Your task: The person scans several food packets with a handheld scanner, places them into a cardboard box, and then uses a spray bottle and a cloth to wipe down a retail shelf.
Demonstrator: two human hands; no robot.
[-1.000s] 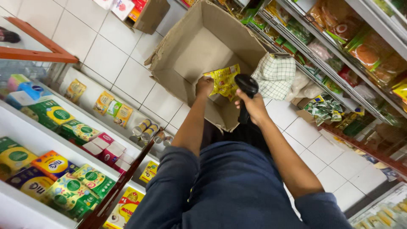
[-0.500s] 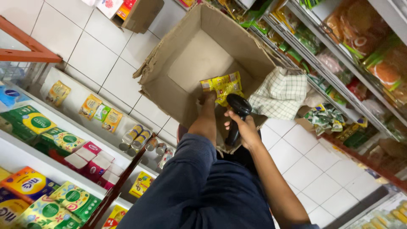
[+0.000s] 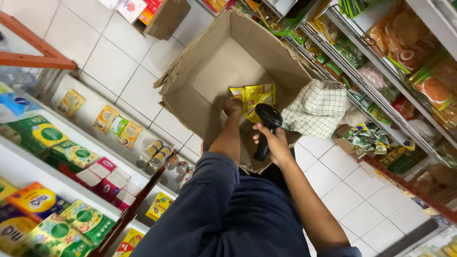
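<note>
My left hand (image 3: 233,107) was closed on a bunch of yellow packets (image 3: 254,97), pinching them at their lower edge, and it held them just inside the open cardboard box (image 3: 209,62) that stood on the white tiled floor (image 3: 109,66). My right hand (image 3: 275,142) was wrapped around the handle of a black scanner (image 3: 266,124) — all fingers pressed together around the grip — and the head of the scanner was just beside the packets, almost touching them. The inside of the box looked bare in the part that I could see. Over the right edge of the box a checked cloth (image 3: 318,110) was hanging. On my left was a white shelf (image 3: 90,119) with green and yellow boxes (image 3: 45,135), pink cartons (image 3: 102,173) and some small tins (image 3: 156,153). On my right a wire rack (image 3: 381,85) carried bags of snacks — orange and green ones — and a few small green sachets (image 3: 364,138) were lying low beside it. My knees in dark blue trousers (image 3: 228,214) were below both arms. A second, smaller cardboard box (image 3: 169,19) stood further away on the floor.
</note>
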